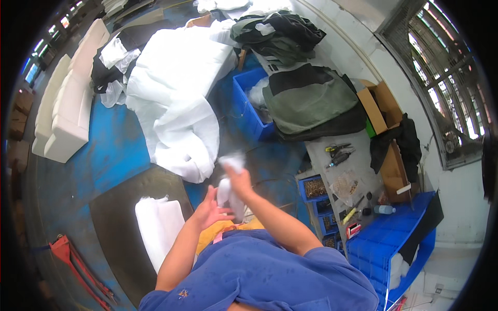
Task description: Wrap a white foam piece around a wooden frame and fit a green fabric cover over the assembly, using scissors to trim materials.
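In front of my waist, my right hand point(238, 181) grips a strip of soft white wadding point(224, 192). Part of the strip sticks up above the fist, smeared by motion, and the rest hangs below. My left hand point(207, 211) is just to the left, fingers spread and turned toward the strip; I cannot tell whether it touches. Beneath both hands lies something yellow point(220, 228), partly covered by my blue shirt. Left of my left forearm, a folded piece of white wadding point(158, 225) rests on a dark board point(116, 223).
A large sheet of white wadding point(174, 88) drapes toward me. Dark green cloth point(311, 103) is piled beside a blue bin point(246, 96). At right, a grey bench point(337, 171) holds tools above small blue trays point(315, 187). A red-handled tool point(78, 264) lies left; a white sofa-like piece point(72, 111) stands beyond.
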Action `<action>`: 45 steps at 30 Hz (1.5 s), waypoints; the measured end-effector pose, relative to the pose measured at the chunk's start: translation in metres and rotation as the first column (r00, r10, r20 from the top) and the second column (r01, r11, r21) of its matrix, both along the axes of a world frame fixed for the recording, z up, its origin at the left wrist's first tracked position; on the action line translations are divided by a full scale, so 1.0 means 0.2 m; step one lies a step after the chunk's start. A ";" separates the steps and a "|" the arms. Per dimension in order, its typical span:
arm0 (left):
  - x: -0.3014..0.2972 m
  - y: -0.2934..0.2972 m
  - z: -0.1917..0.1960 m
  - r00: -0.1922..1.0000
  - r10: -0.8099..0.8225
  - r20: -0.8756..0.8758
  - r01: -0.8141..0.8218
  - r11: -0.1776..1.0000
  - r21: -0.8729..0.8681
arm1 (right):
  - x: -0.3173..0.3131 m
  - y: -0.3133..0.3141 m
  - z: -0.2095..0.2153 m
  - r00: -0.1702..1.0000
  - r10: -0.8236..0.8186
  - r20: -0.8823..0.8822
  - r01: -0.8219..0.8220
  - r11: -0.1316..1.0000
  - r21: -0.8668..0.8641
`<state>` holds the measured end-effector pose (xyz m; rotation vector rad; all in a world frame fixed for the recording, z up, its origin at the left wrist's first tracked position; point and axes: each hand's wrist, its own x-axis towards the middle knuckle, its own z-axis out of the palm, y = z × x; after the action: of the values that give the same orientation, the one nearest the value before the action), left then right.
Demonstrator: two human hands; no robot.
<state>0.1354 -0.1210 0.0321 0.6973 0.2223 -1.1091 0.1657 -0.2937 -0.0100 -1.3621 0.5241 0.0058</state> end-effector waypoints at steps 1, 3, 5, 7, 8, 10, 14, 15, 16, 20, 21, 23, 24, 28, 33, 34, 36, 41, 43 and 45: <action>0.05 -0.06 0.01 1.000 0.005 -0.014 -0.003 0.996 0.090 | 0.02 0.08 0.03 0.991 0.131 0.014 -0.128 0.980 -0.152; 0.17 -0.13 -0.04 0.980 0.188 -0.065 -0.184 0.981 0.058 | 0.07 0.14 0.06 0.915 0.399 -0.056 -0.390 0.844 -0.368; 0.27 -0.09 -0.16 0.951 0.272 -0.150 -0.257 0.960 0.110 | 0.12 0.14 0.04 0.865 0.496 -0.080 -0.449 0.692 -0.564; 0.37 -0.02 -0.29 0.900 0.386 -0.204 -0.338 0.911 0.236 | 0.16 0.10 0.00 0.714 0.668 -0.212 -0.637 0.492 -0.593; 0.44 0.00 -0.35 0.904 0.384 -0.187 -0.348 0.916 0.198 | 0.17 0.09 -0.02 0.665 0.697 -0.268 -0.700 0.458 -0.548; 0.53 0.04 -0.41 0.904 0.425 -0.049 -0.396 0.875 0.278 | 0.18 0.05 -0.04 0.807 0.591 0.002 -0.521 0.713 -0.469; 0.62 -0.01 -0.37 0.904 0.399 0.156 -0.426 0.877 0.224 | 0.22 -0.01 -0.03 0.847 0.439 -0.301 -0.282 0.850 0.445; 0.62 -0.04 -0.35 0.897 0.389 0.212 -0.442 0.816 0.373 | 0.25 -0.02 -0.03 0.852 0.474 -0.222 -0.282 0.774 0.567; 0.63 -0.07 -0.32 0.912 0.369 0.176 -0.408 0.796 0.447 | 0.28 -0.02 -0.03 0.846 0.488 -0.215 -0.293 0.762 0.578; 0.70 -0.15 -0.24 0.585 -0.291 0.757 -0.491 0.616 0.617 | 0.48 -0.04 -0.07 0.843 0.537 -0.015 -0.463 0.741 0.486; 0.74 -0.16 -0.23 0.679 -0.136 0.722 -0.447 0.703 0.553 | 0.53 -0.05 -0.10 0.852 0.523 0.002 -0.472 0.767 0.434; 0.82 -0.17 -0.23 0.818 0.125 0.562 -0.385 0.844 0.373 | 0.62 -0.07 -0.16 0.892 0.447 -0.070 -0.403 0.855 0.327; 0.88 -0.17 -0.24 0.827 0.129 0.547 -0.398 0.821 0.408 | 0.66 -0.09 -0.19 0.887 0.460 -0.024 -0.426 0.838 0.340; 1.01 -0.17 -0.42 0.936 0.258 0.239 -0.316 0.915 0.249 | 0.91 -0.26 -0.33 0.867 0.494 -0.071 -0.486 0.868 0.108; 0.87 -0.12 -0.78 0.821 -0.384 0.423 -0.373 0.199 0.906 | 1.57 -0.84 -0.55 0.945 0.273 0.182 -0.176 0.890 -0.421; 0.77 -0.11 -0.81 0.852 -0.432 0.296 -0.297 0.065 0.953 | 1.74 -0.98 -0.60 0.947 0.264 0.184 -0.139 0.853 -0.504; 0.52 -0.14 -0.80 0.918 -0.347 0.192 -0.202 0.007 0.979 | 2.10 -1.22 -0.70 0.922 0.181 0.341 0.062 0.802 -0.594; -0.02 -0.36 -0.60 0.956 -0.288 -0.060 -0.021 -0.271 0.962 | 2.75 -1.62 -1.11 0.988 0.155 -0.024 -0.126 0.694 -0.709; -0.01 -0.45 -0.55 0.921 0.026 -0.389 0.390 -0.040 0.920 | 2.76 -1.76 -1.32 0.924 0.161 -0.348 -0.364 0.652 -0.665; 0.11 -0.54 -0.51 0.937 0.076 -0.342 0.342 0.013 0.940 | 2.63 -1.87 -1.49 0.722 0.453 -0.523 -0.692 0.457 -0.559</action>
<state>0.1577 -0.2294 -0.0704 1.9127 1.4027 -1.1120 0.6923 -0.6681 -0.3083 -2.3325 0.2670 0.6653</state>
